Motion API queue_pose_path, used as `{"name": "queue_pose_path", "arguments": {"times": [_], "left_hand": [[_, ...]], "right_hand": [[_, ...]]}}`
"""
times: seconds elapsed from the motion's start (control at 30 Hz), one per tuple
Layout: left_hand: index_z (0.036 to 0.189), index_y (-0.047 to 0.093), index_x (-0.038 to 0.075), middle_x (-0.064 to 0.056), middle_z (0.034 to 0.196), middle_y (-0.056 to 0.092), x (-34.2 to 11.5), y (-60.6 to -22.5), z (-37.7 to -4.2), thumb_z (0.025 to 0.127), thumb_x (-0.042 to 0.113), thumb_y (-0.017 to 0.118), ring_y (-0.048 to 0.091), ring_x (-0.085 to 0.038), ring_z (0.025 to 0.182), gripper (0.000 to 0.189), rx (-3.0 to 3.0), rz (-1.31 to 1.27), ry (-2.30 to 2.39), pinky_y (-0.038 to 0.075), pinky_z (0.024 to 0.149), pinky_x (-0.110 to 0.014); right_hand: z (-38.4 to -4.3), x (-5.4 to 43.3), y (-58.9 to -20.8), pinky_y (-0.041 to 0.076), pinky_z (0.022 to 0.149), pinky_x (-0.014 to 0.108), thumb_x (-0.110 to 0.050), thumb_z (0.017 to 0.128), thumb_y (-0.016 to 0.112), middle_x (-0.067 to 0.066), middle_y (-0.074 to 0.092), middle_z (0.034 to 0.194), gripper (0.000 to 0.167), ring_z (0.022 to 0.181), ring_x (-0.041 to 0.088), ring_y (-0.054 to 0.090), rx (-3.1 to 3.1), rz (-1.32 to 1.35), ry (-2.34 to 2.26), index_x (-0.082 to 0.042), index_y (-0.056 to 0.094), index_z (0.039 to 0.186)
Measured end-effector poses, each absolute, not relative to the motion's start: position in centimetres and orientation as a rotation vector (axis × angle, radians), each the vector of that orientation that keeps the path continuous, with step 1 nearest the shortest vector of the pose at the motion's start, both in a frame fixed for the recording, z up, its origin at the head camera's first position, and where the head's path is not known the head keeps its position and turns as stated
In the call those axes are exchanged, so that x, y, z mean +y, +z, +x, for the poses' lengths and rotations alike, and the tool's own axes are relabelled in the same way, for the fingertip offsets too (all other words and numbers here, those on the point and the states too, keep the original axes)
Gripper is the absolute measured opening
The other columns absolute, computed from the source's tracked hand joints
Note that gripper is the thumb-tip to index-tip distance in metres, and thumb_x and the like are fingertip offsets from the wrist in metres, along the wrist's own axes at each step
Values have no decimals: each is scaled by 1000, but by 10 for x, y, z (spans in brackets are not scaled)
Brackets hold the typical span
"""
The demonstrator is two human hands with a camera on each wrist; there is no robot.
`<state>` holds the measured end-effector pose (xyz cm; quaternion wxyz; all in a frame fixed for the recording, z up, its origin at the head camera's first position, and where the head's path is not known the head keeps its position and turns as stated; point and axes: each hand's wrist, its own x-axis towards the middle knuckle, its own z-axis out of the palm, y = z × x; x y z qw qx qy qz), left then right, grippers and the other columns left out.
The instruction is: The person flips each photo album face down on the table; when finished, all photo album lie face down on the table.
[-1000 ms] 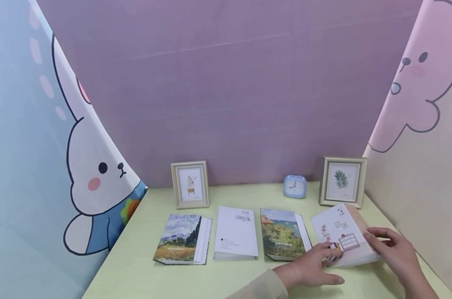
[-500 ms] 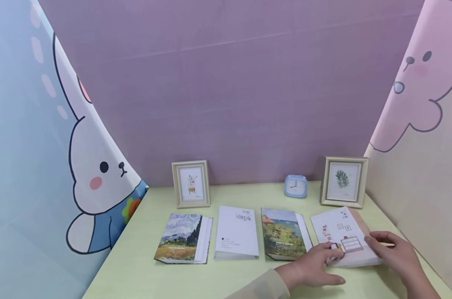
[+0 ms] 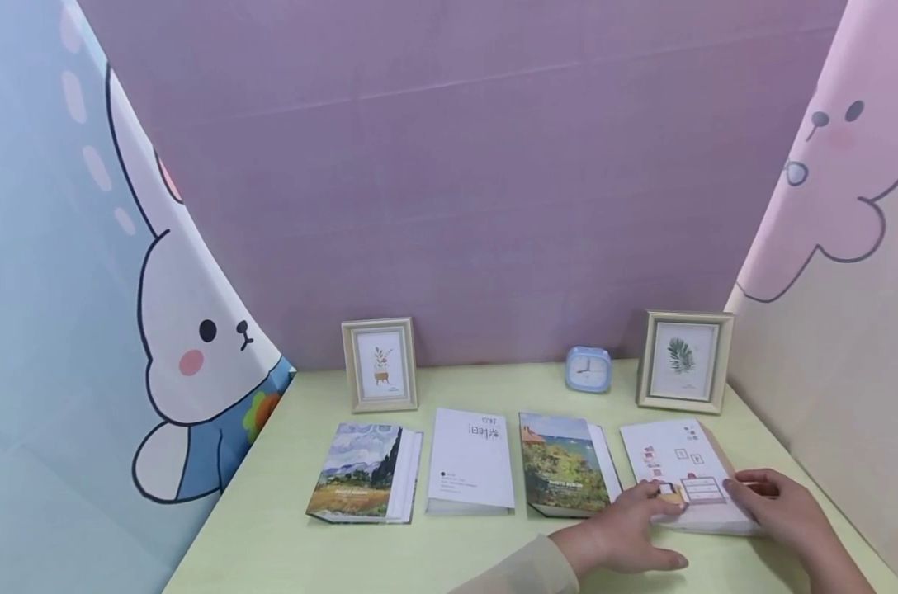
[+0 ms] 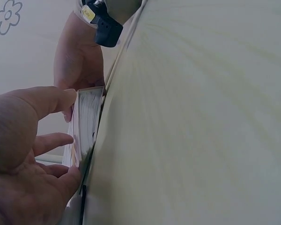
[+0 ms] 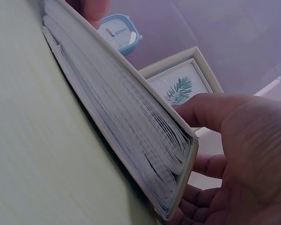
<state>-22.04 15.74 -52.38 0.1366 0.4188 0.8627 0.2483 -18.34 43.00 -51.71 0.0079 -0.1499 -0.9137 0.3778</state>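
Observation:
A white-and-pink covered book (image 3: 679, 470) lies almost flat at the right end of a row on the pale green table (image 3: 285, 536). My left hand (image 3: 635, 520) holds its near left corner, thumb on the cover. My right hand (image 3: 779, 503) holds its right edge, thumb on top and fingers underneath. In the left wrist view the left hand (image 4: 23, 140) pinches the page edge of the book (image 4: 84, 126), with the right hand (image 4: 77, 61) beyond. From the right wrist, the right hand (image 5: 243, 140) is curled round the fore-edge of the book (image 5: 126, 122).
Three more books lie to the left: a landscape cover (image 3: 363, 472), a white cover (image 3: 470, 460), a coastal painting cover (image 3: 565, 464). Behind stand two picture frames (image 3: 379, 365) (image 3: 683, 360) and a blue clock (image 3: 588, 369). Cartoon-print cloth walls close in both sides.
The book's far edge has come down from a tilt until it lies nearly flat on the table. Both hands stayed on it and moved little.

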Motion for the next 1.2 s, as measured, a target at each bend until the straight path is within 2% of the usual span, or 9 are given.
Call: {"name": "queue_pose_path", "arguments": {"times": [0.2, 0.4, 0.63, 0.73, 0.8, 0.97, 1.2], "left_hand": [[151, 55, 35, 9, 164, 35, 156, -523, -221, 95, 42, 77, 35, -9, 149, 61, 2490, 1234, 766, 40, 112, -26], [149, 58, 32, 9, 159, 44, 153, -521, -223, 95, 37, 77, 43, -8, 143, 58, 2483, 1239, 856, 42, 110, -26], [145, 61, 28, 11, 150, 50, 145, -517, -223, 93, 30, 80, 54, -2, 125, 56, 2445, 1189, 1076, 46, 104, -21], [144, 61, 27, 13, 147, 52, 136, -512, -225, 92, 26, 81, 56, -4, 124, 56, 2391, 1134, 1196, 49, 101, -21], [143, 61, 26, 13, 145, 52, 130, -509, -227, 93, 22, 80, 57, -6, 124, 54, 2340, 1095, 1282, 52, 100, -21], [141, 61, 26, 14, 143, 50, 112, -502, -234, 95, 16, 77, 56, -13, 130, 49, 2235, 1020, 1455, 51, 105, -23], [141, 60, 32, 17, 150, 49, 85, -498, -235, 97, 24, 75, 58, -22, 129, 48, 2287, 987, 1528, 53, 103, -32]], "right_hand": [[-184, 430, -518, 47, 81, 42, -49, 105, 58, 38, 60, 126, 70, 114, 49, 58, -2858, -464, 1163, 15, 55, 133], [-184, 433, -520, 47, 77, 37, -51, 103, 61, 33, 66, 120, 71, 104, 38, 64, -2850, -418, 1107, 14, 58, 132], [-190, 430, -517, 50, 71, 36, -47, 101, 66, 37, 63, 124, 69, 102, 48, 67, -2796, -308, 927, 15, 59, 130], [-195, 422, -512, 55, 71, 43, -41, 100, 69, 38, 63, 124, 63, 102, 50, 67, -2779, -219, 885, 14, 60, 129], [-196, 414, -507, 58, 75, 52, -38, 99, 72, 38, 63, 124, 62, 104, 53, 66, -2774, -143, 893, 14, 60, 131], [-199, 393, -499, 53, 79, 68, -33, 95, 78, 41, 60, 122, 60, 104, 57, 62, -2719, -17, 826, 11, 60, 131], [-203, 372, -488, 51, 79, 70, -30, 94, 79, 38, 58, 123, 51, 104, 55, 62, -2652, 48, 780, 7, 65, 127]]}}
